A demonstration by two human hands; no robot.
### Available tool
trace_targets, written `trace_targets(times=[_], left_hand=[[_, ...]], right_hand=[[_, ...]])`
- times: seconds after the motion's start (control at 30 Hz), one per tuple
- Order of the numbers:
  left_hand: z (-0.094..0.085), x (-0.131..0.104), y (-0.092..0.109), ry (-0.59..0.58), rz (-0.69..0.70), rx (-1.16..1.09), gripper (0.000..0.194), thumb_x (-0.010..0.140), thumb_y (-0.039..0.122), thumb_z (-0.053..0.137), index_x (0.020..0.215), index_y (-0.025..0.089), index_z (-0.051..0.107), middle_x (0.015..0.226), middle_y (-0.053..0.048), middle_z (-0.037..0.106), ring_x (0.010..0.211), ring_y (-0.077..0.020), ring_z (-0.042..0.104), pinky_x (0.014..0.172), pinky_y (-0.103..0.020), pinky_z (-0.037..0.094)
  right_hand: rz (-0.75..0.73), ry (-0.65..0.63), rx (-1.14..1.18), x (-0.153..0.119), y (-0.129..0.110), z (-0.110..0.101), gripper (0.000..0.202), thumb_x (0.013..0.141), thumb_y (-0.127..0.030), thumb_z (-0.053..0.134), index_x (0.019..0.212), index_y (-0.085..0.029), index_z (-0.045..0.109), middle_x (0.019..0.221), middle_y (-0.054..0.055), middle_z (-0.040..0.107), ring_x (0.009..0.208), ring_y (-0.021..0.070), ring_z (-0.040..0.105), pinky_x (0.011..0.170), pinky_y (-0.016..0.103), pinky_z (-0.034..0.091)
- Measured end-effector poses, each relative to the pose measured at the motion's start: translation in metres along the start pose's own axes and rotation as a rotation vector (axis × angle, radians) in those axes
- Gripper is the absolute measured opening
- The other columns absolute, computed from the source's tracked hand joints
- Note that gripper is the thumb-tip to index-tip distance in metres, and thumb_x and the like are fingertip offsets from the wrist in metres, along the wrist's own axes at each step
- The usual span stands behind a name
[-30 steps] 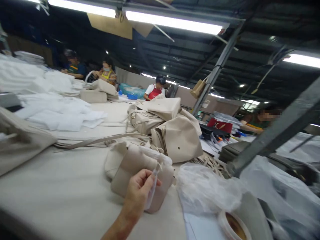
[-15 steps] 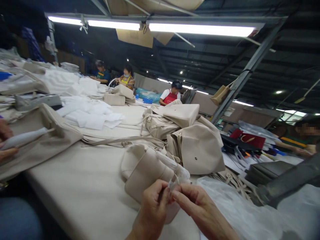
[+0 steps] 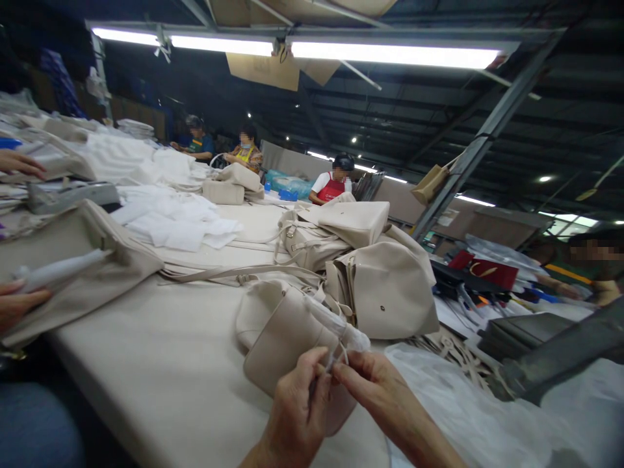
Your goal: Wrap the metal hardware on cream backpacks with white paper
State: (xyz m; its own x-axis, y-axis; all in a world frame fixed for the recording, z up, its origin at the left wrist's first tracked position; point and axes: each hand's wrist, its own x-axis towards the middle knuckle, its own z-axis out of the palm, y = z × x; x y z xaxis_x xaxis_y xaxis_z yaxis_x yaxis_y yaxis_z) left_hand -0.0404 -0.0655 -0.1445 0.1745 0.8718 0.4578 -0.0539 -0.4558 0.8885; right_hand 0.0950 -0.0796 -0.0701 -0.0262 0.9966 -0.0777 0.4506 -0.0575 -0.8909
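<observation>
A cream handbag (image 3: 287, 331) rests tilted on the covered table in front of me. Thin white wrapping (image 3: 358, 339) lies along its strap side. My left hand (image 3: 297, 396) is closed in a pinch on a wisp of this wrapping at the bag's near right edge. Fingertip to fingertip with it, my right hand (image 3: 377, 390) pinches the same spot, where a thin pale cord (image 3: 344, 354) loops up. Exactly how cord and wrapping meet is hidden by the fingers.
More cream bags (image 3: 394, 292) are piled behind. White sheets (image 3: 180, 218) lie to the left, clear plastic (image 3: 453, 396) to the right. At far left a co-worker's hand (image 3: 22, 305) holds a white roll at another bag (image 3: 97, 260). A metal post (image 3: 487, 136) slants at right.
My hands have shifted slightly, still pinching at the same place by the bag. At left, one of the co-worker's hands has moved up and away from the bag.
</observation>
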Motion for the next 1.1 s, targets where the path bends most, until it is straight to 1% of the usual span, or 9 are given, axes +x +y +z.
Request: trace_targets(times=[0.07,0.2,0.27,0.4,0.5,0.6,0.73,0.93,1.1], left_hand=[[-0.003,-0.002,-0.003,0.020,0.040,0.016,0.034,0.092,0.025,0.053,0.125,0.020,0.062,0.084,-0.010,0.075,0.076,-0.0215,0.069,0.076,-0.028,0.052],[-0.012,-0.002,-0.011,-0.142,0.247,0.049,0.038,0.090,0.020,0.054,0.128,0.020,0.063,0.102,-0.014,0.075,0.094,-0.0260,0.070,0.086,-0.033,0.052],[-0.014,-0.001,-0.010,-0.146,0.260,0.042,0.037,0.090,0.020,0.055,0.125,0.021,0.065,0.104,-0.014,0.075,0.095,-0.0266,0.070,0.086,-0.033,0.052],[-0.010,0.001,0.001,0.002,-0.007,-0.076,0.023,0.089,0.029,0.058,0.103,0.020,0.074,0.088,-0.011,0.075,0.077,-0.0223,0.070,0.073,-0.028,0.055],[-0.006,0.003,0.011,-0.016,-0.321,-0.328,0.028,0.083,0.044,0.064,0.090,0.017,0.071,0.065,-0.004,0.065,0.049,-0.0135,0.057,0.046,-0.022,0.047],[-0.006,0.007,0.017,-0.054,-0.530,-0.522,0.039,0.074,0.052,0.070,0.086,0.015,0.065,0.060,0.000,0.061,0.041,-0.0091,0.050,0.037,-0.019,0.041],[-0.007,0.009,0.022,-0.058,-0.567,-0.589,0.045,0.068,0.055,0.074,0.085,0.015,0.061,0.059,0.001,0.061,0.040,-0.0076,0.049,0.036,-0.018,0.041],[-0.004,0.007,0.017,-0.011,-0.494,-0.604,0.050,0.070,0.058,0.073,0.092,0.021,0.049,0.058,0.005,0.060,0.038,-0.0070,0.047,0.035,-0.016,0.038],[-0.002,0.004,0.011,0.040,-0.476,-0.614,0.053,0.071,0.058,0.073,0.094,0.024,0.039,0.057,0.007,0.060,0.038,-0.0072,0.047,0.035,-0.014,0.036]], right_hand=[[0.026,-0.019,0.047,-0.001,-0.004,0.001,0.037,0.078,-0.048,0.059,0.064,-0.014,0.068,0.059,0.001,0.057,0.059,0.0137,0.047,0.056,0.025,0.034],[0.021,-0.035,0.060,-0.001,-0.010,0.003,0.038,0.074,-0.050,0.062,0.059,-0.015,0.063,0.057,0.000,0.052,0.059,0.0128,0.043,0.056,0.025,0.032],[0.029,-0.027,0.059,0.000,-0.010,0.003,0.041,0.073,-0.053,0.063,0.058,-0.015,0.062,0.056,-0.001,0.050,0.058,0.0124,0.040,0.055,0.025,0.030],[0.039,-0.050,0.108,0.003,-0.005,0.001,0.045,0.071,-0.060,0.064,0.060,-0.016,0.063,0.052,-0.003,0.046,0.052,0.0099,0.034,0.052,0.025,0.026],[0.083,-0.078,0.170,0.001,-0.001,-0.001,0.048,0.069,-0.063,0.067,0.059,-0.016,0.062,0.047,-0.006,0.037,0.047,0.0076,0.026,0.048,0.025,0.020],[0.101,-0.095,0.231,-0.002,0.001,-0.001,0.049,0.069,-0.063,0.069,0.060,-0.015,0.062,0.048,-0.006,0.038,0.047,0.0069,0.024,0.047,0.025,0.017],[0.086,-0.062,0.307,-0.003,0.007,0.003,0.047,0.069,-0.059,0.073,0.064,-0.014,0.061,0.052,-0.005,0.045,0.048,0.0063,0.030,0.045,0.023,0.019],[0.077,0.161,0.436,0.003,0.023,0.014,0.051,0.061,-0.052,0.083,0.088,-0.016,0.060,0.050,-0.008,0.050,0.048,0.0081,0.043,0.045,0.020,0.029],[0.022,0.155,0.582,0.002,0.021,0.026,0.042,0.067,-0.041,0.084,0.089,-0.016,0.059,0.061,-0.003,0.063,0.057,0.0121,0.055,0.057,0.024,0.042]])
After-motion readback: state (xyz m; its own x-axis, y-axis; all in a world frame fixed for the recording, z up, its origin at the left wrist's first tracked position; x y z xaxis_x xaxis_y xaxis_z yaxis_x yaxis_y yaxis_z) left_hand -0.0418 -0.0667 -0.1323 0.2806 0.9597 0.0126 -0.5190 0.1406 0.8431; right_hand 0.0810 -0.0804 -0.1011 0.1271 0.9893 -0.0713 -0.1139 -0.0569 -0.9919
